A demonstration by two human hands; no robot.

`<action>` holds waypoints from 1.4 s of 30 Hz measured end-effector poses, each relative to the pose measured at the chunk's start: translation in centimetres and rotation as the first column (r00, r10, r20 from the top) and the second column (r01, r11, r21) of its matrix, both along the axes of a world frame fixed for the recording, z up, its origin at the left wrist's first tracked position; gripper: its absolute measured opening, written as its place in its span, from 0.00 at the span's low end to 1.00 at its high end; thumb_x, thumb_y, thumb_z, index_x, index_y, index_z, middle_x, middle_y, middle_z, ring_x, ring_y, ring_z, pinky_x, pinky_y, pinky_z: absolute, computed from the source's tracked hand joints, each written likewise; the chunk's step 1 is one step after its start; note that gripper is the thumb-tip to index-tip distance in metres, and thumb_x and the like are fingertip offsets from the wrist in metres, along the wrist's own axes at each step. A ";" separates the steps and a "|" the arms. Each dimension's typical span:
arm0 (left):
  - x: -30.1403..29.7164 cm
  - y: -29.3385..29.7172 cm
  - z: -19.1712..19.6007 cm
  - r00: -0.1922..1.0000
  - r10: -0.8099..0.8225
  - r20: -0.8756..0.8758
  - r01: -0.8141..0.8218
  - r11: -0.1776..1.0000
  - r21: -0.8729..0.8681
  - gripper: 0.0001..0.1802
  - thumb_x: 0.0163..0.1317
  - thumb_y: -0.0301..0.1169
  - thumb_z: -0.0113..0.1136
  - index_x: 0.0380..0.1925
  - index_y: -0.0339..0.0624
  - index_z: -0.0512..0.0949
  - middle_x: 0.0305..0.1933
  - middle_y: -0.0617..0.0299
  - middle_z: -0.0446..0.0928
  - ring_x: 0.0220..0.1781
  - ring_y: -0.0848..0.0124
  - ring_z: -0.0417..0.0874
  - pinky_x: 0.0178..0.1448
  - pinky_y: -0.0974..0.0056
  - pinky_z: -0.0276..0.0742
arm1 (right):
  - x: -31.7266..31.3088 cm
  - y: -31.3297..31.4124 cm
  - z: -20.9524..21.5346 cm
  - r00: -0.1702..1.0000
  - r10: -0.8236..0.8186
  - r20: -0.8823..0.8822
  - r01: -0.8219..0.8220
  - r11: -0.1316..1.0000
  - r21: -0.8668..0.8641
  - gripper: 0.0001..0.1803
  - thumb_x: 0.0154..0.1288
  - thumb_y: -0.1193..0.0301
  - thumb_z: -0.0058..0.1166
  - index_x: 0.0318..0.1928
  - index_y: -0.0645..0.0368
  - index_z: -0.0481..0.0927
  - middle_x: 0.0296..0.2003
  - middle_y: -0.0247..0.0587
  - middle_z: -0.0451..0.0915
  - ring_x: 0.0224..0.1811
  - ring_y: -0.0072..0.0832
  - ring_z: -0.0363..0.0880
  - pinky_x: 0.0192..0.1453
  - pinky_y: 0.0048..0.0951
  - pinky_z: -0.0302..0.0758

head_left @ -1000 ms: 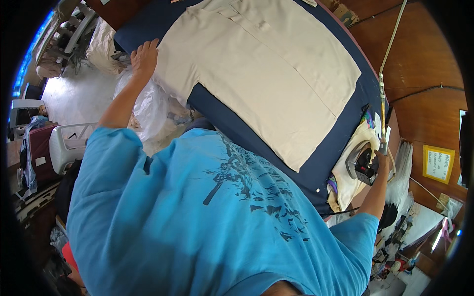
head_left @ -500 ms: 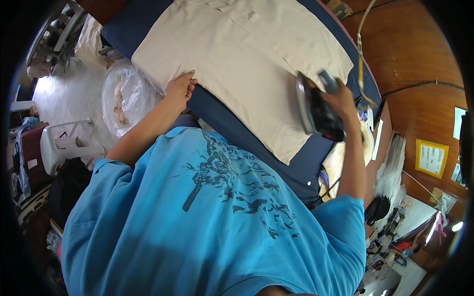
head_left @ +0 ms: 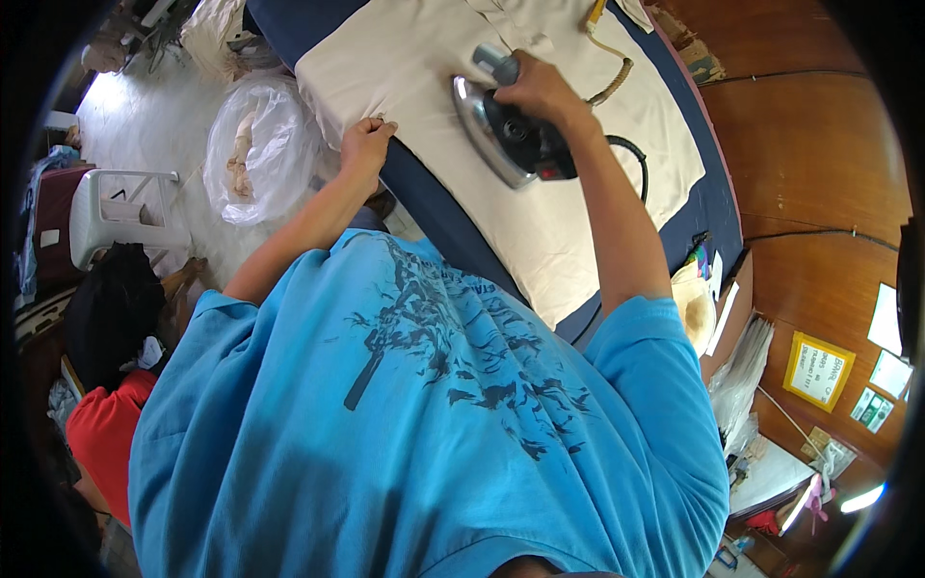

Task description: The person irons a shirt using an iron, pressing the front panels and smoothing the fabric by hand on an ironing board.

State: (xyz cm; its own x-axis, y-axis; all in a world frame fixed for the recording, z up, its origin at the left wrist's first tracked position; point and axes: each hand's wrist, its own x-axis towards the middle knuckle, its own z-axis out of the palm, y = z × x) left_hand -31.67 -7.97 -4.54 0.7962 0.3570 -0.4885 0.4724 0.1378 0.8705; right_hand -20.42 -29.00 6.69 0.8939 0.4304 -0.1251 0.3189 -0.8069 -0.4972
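Note:
A beige cloth garment lies spread over a navy padded ironing table, its near edge running slantwise in front of me. My right hand is wrapped round the handle of a steam iron with a black body and shiny metal sole. The iron is over the middle of the garment, its sole tilted into view; whether it touches the cloth I cannot tell. At the garment's left near edge, my left hand pinches the cloth between closed fingers.
A black cord and a tan coiled hose run by the iron. On the left floor are a clear plastic bag holding beige cloth and a white plastic stool. Someone in red is at lower left. A wooden wall stands right.
The iron in my right hand has moved left and away from me, from the garment's right part to its middle. My left hand keeps its pinch. The person in red has come into view.

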 end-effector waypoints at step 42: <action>0.9 3.8 -2.2 0.983 0.134 0.129 -0.123 0.988 -0.090 0.07 0.54 0.31 0.60 0.27 0.39 0.79 0.18 0.67 0.73 0.16 0.81 0.64 0.21 0.75 0.57 | -8.2 5.7 1.1 1.000 0.028 -0.011 -0.029 0.997 -0.074 0.24 0.48 0.58 0.54 0.43 0.62 0.75 0.35 0.56 0.79 0.39 0.47 0.79 0.45 0.42 0.75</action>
